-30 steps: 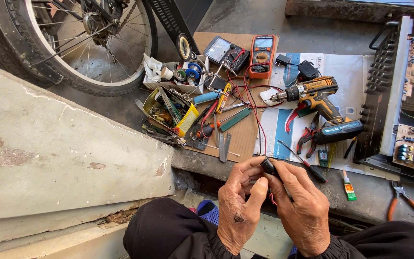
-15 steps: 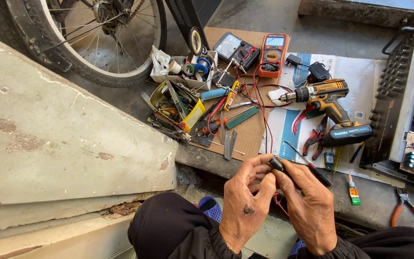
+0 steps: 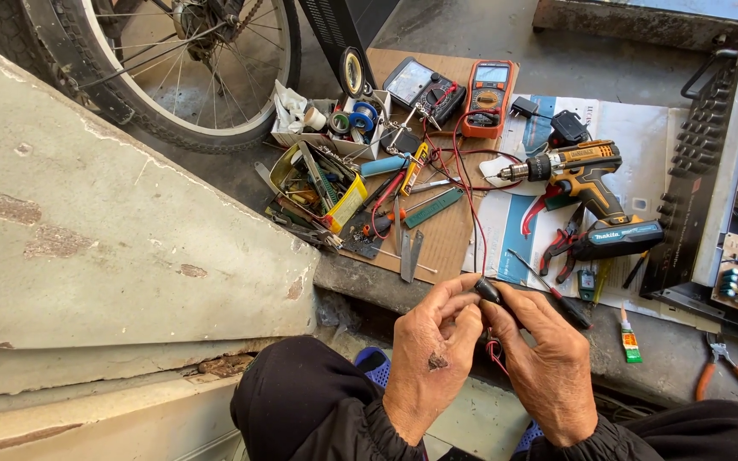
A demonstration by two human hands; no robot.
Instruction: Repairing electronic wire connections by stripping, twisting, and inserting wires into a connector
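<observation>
Left hand (image 3: 433, 354) and right hand (image 3: 548, 367) are meeting low centre, both pinching one small black probe (image 3: 489, 293) with a red wire (image 3: 497, 354) trailing below. Cardboard sheet (image 3: 437, 239) is ending just beyond the knuckles. One cordless drill (image 3: 587, 183), one orange multimeter (image 3: 487, 98), one bicycle wheel (image 3: 172, 77) are lying beyond, crowding the floor.

The small probe (image 3: 489, 293) pinched between the left hand (image 3: 429, 358) and the right hand (image 3: 548, 367) appeared to be glossy black plastic, with thin red insulated wire (image 3: 495, 352) below it. The cordless drill (image 3: 587, 183) showed a matt plastic body and a bright metal chuck. Tools lay on matt brown cardboard (image 3: 442, 239) and white paper (image 3: 642, 145); the concrete slab (image 3: 87, 222) was rough and chipped.
</observation>
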